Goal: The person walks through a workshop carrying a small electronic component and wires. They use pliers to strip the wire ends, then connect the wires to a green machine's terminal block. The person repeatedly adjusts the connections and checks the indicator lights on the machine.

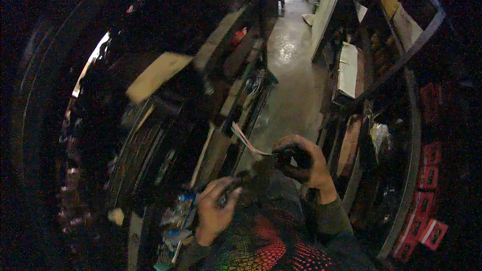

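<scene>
My right hand [314, 168] is raised in front of my body with its thumb and fingers curled together. A thin bundle of pale and reddish wires [245, 142] runs from its fingertips up and to the left. Something dark lies inside the curl of that hand, too dim to name. Lower and to the left, my left hand [216, 208] has its fingers bent round toward the thumb. A small dark thing shows at those fingertips, but its kind cannot be made out.
Dark shelving [150, 145] crowds the left side, with a tan cardboard piece [158, 75] on top. A rack on the right holds a white box [347, 70] and a clear plastic bag [380, 135]. Red cartons [424, 208] stand beyond it. A concrete aisle floor [291, 70] leads ahead.
</scene>
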Demonstrator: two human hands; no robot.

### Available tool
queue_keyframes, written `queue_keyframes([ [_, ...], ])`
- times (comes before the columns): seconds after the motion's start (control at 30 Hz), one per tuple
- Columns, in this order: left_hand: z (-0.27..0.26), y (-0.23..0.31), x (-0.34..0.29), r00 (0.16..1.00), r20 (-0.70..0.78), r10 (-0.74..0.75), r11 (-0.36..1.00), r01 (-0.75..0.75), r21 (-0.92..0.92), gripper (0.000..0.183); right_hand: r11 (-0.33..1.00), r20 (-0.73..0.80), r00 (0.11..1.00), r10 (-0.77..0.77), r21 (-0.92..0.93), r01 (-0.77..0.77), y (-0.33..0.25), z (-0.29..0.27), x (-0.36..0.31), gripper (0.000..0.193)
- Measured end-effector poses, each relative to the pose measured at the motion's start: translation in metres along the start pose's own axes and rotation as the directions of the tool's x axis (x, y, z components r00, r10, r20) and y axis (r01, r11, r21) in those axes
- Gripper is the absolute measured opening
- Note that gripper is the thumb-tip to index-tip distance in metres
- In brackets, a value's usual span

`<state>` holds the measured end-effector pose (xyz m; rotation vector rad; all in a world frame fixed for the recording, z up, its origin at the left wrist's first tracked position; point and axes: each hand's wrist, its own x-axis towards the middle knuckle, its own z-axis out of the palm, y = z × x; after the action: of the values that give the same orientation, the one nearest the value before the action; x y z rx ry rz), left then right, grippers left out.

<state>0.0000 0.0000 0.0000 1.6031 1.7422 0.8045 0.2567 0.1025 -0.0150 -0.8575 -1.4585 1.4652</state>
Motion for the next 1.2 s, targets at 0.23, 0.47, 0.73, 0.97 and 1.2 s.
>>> queue_keyframes([
  [0.23, 0.145, 0.097, 0.24, 0.863, 0.05, 0.504, 0.846, -0.481, -0.231, 0.034, 0.883, -0.084, 0.942, -0.326, -0.384, 0.271, -0.011, -0.151, 0.091, 0.04],
  [0.47, 0.198, 0.173, 0.378, 0.891, 0.075, 0.447, 0.857, -0.402, -0.323, 0.026, 0.911, -0.125, 0.948, -0.291, -0.34, 0.235, -0.041, -0.266, 0.197, 0.04],
  [0.73, 0.26, 0.225, 0.607, 0.866, 0.203, 0.457, 0.86, -0.372, -0.348, 0.026, 0.99, -0.292, 0.956, -0.017, -0.141, -0.026, -0.015, -0.412, 0.368, 0.043],
  [0.97, 0.275, 0.292, 0.807, 0.822, 0.079, 0.563, 0.759, -0.478, -0.442, 0.02, 0.883, -0.206, 0.944, -0.257, -0.446, 0.144, -0.033, -0.526, 0.537, 0.038],
  [1.2, 0.291, 0.34, 0.984, 0.754, 0.178, 0.632, 0.746, -0.529, -0.405, 0.013, 0.984, -0.419, 0.899, -0.127, -0.166, 0.062, -0.004, -0.627, 0.684, 0.037],
])
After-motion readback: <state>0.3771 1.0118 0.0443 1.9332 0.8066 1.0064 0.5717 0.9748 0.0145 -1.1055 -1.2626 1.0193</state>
